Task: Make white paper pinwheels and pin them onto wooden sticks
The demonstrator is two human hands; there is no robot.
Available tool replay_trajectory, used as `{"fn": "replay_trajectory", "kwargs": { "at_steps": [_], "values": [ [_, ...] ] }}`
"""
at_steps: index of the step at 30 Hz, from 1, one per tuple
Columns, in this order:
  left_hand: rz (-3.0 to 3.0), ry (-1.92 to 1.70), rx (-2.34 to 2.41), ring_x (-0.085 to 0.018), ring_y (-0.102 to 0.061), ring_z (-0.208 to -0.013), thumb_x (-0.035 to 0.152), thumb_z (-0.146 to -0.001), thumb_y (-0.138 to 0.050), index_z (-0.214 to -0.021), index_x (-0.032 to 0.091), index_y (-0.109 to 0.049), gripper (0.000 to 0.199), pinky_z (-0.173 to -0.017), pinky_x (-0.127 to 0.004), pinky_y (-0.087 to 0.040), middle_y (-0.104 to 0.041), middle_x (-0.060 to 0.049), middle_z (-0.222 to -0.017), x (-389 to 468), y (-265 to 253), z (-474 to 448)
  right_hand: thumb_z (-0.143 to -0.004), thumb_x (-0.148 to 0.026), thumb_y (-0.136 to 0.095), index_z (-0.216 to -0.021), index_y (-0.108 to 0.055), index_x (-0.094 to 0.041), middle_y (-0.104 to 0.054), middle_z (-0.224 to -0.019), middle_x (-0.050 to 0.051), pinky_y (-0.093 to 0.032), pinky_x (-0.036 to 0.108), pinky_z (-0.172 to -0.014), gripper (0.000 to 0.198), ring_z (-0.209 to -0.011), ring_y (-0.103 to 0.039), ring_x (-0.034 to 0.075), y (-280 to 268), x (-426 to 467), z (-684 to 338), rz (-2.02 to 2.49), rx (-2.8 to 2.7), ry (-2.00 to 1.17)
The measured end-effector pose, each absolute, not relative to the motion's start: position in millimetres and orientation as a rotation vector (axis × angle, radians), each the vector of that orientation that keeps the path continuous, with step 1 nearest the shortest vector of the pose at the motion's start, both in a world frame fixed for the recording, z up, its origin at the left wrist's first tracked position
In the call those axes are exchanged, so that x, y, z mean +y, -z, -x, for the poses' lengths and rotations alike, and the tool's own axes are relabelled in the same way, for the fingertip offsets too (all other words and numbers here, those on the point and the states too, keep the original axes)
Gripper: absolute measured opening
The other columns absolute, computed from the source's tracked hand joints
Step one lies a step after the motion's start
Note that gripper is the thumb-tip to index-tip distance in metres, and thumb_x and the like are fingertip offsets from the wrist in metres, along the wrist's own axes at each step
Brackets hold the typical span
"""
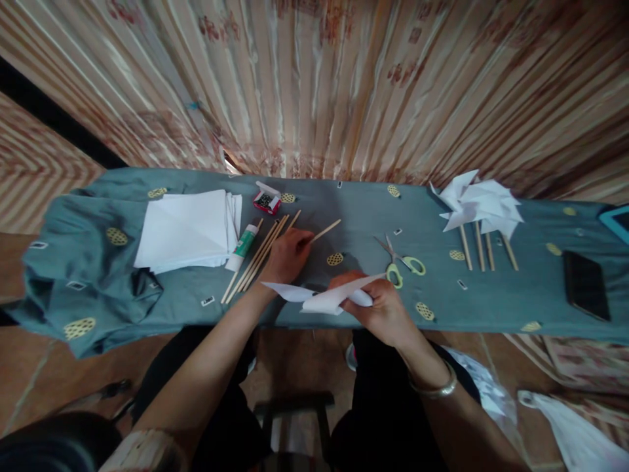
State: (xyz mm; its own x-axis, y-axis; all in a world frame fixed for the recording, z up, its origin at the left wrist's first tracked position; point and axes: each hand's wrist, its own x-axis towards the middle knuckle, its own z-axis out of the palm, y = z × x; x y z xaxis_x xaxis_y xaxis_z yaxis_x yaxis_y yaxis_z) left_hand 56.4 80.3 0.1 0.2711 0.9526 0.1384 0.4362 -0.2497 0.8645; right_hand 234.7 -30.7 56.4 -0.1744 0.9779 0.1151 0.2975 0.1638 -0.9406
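Observation:
My left hand [291, 254] is closed on a thin wooden stick [327, 230], whose free end points up and right over the cloth. Near the table's front edge, my right hand [381, 309] grips a folded white paper pinwheel [337, 296] between thumb and fingers. Several loose wooden sticks [255, 263] lie beside my left wrist, with a green and white glue stick [242, 247] next to them. Behind them stands a small red box [266, 198] with its lid up and small dark items inside. Green-handled scissors [399, 259] lie spread apart beyond my right hand.
A stack of white paper [184, 229] rests on the left of the green patterned tablecloth [363, 213]. Several finished paper pinwheels [484, 203] on sticks lie at the right, and farther right is a dark phone [584, 284]. A striped curtain [314, 85] hangs behind the table.

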Motion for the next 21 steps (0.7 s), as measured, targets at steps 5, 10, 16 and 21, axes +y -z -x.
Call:
{"fn": "replay_trajectory", "kwargs": {
  "at_steps": [5,10,16,21],
  "values": [
    [-0.998,-0.931,0.996,-0.01,-0.055,-0.056,0.035,-0.068,-0.078,-0.089,0.014,-0.076,0.03,-0.053,-0.023,-0.043,-0.068,-0.002,-0.072,53,-17,-64,-0.086,-0.015,-0.059,-0.089,-0.071,-0.024,-0.076,-0.088,0.003,-0.054,0.037,-0.081,0.016,-0.089,-0.07,0.02,-69,-29,-243,1.182,-1.761,-0.7],
    [-0.793,-0.859,0.95,-0.008,-0.053,-0.051,0.034,-0.06,-0.085,-0.08,0.013,-0.077,0.031,-0.05,-0.021,-0.04,-0.068,-0.002,-0.063,34,-32,-57,-0.089,-0.018,-0.055,-0.099,-0.067,-0.024,-0.075,-0.089,0.004,-0.054,0.039,-0.08,0.017,-0.086,-0.07,0.022,-79,-30,-245,1.135,-1.816,-0.474],
    [-0.823,-0.855,0.942,-0.01,-0.054,-0.055,0.029,-0.061,-0.081,-0.081,0.013,-0.078,0.025,-0.054,-0.023,-0.042,-0.068,-0.004,-0.064,21,-30,-44,-0.09,-0.024,-0.056,-0.102,-0.068,-0.027,-0.074,-0.091,0.004,-0.055,0.043,-0.086,0.017,-0.089,-0.07,0.024,-72,-31,-243,1.119,-1.763,-0.421],
    [-0.916,-0.822,0.908,-0.008,-0.048,-0.052,0.029,-0.065,-0.078,-0.069,0.013,-0.074,0.017,-0.051,-0.021,-0.036,-0.062,-0.001,-0.059,18,-33,-40,-0.085,-0.025,-0.06,-0.093,-0.071,-0.028,-0.075,-0.084,0.005,-0.057,0.043,-0.085,0.014,-0.089,-0.071,0.026,-67,-31,-243,1.212,-1.66,-0.485]
  ]
}}
